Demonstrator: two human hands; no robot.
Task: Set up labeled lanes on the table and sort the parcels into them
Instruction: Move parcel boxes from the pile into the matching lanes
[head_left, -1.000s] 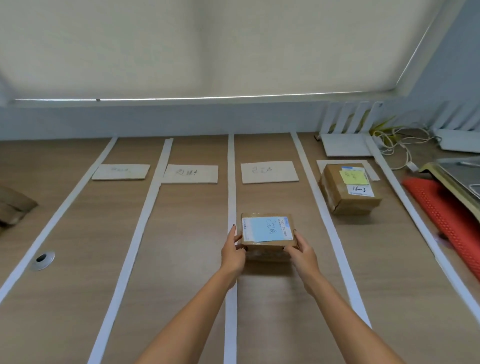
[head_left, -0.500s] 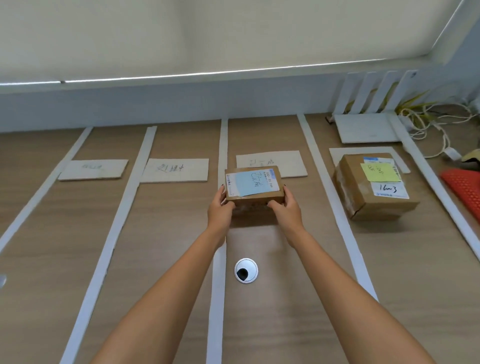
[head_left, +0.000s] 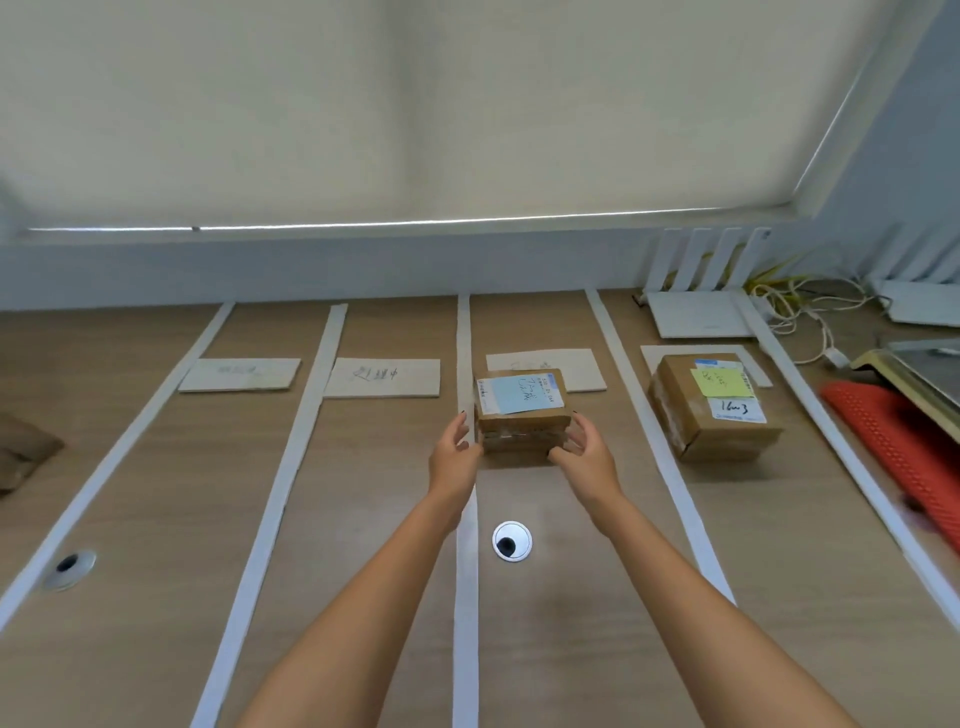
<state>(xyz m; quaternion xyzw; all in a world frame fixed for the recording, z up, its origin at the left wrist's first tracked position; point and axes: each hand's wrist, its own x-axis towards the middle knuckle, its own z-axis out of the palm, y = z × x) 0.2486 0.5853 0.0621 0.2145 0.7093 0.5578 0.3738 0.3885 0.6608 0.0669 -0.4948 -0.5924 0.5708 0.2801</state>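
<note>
A small brown parcel with a blue note (head_left: 521, 410) rests on the wooden table in the third lane, partly covering that lane's label card (head_left: 576, 366). My left hand (head_left: 453, 457) and my right hand (head_left: 584, 454) hover just off its near corners, fingers spread, holding nothing. A bigger parcel with a yellow note (head_left: 711, 405) lies in the fourth lane. White tape strips (head_left: 306, 441) divide the lanes. Two more label cards (head_left: 240, 374) (head_left: 382, 378) lie in the left lanes.
Two cable grommets (head_left: 511, 540) (head_left: 70, 566) sit in the table. A red mat (head_left: 904, 452), a white router (head_left: 698, 312), cables (head_left: 810, 317) and a scale edge (head_left: 930, 374) crowd the right side. A brown packet (head_left: 23, 452) lies at the far left.
The blue-note parcel went forward up the third lane onto its label card. Both hands have let go of it and drawn slightly back.
</note>
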